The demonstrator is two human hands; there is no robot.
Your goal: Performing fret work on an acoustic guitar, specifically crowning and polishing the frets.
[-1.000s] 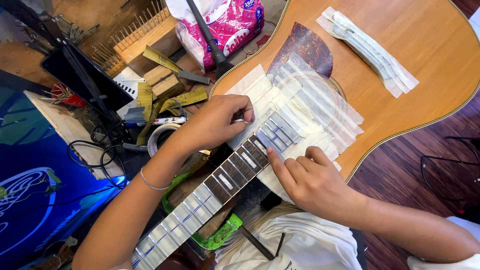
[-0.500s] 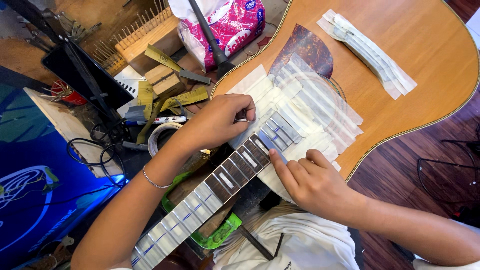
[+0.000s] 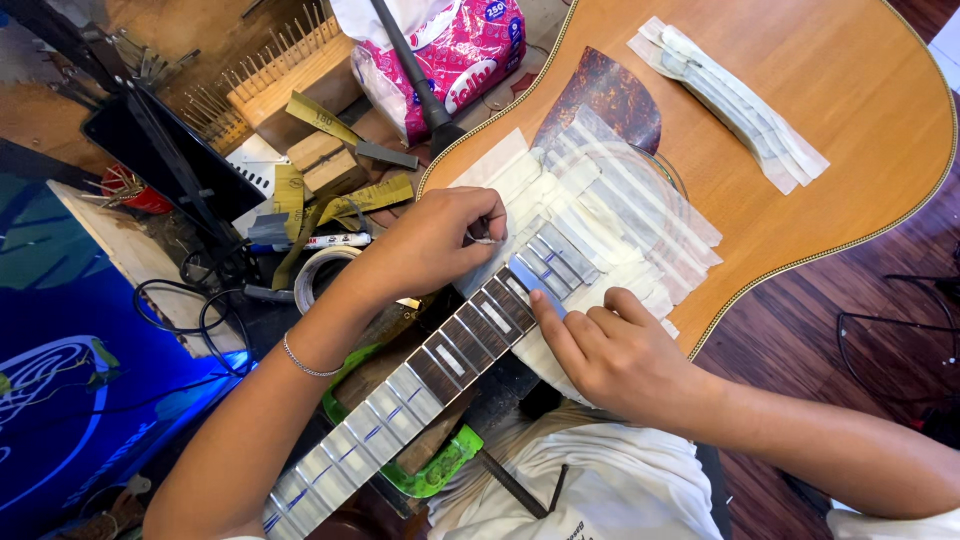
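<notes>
Hands (image 3: pixel 520 300) press pale tape strips (image 3: pixel 610 225) onto fretboard (image 3: pixel 470 340).

Bare forearms; thin silver bracelet (image 3: pixel 305 362); white shirt (image 3: pixel 600 490).

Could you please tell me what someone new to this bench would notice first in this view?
An acoustic guitar fills the upper right, its top around the soundhole covered in overlapping strips of masking tape. At the centre, the left hand and the right hand press on opposite sides of the taped fretboard, which runs down to the lower left. A pink tissue pack lies at the top among cluttered tools.
</notes>
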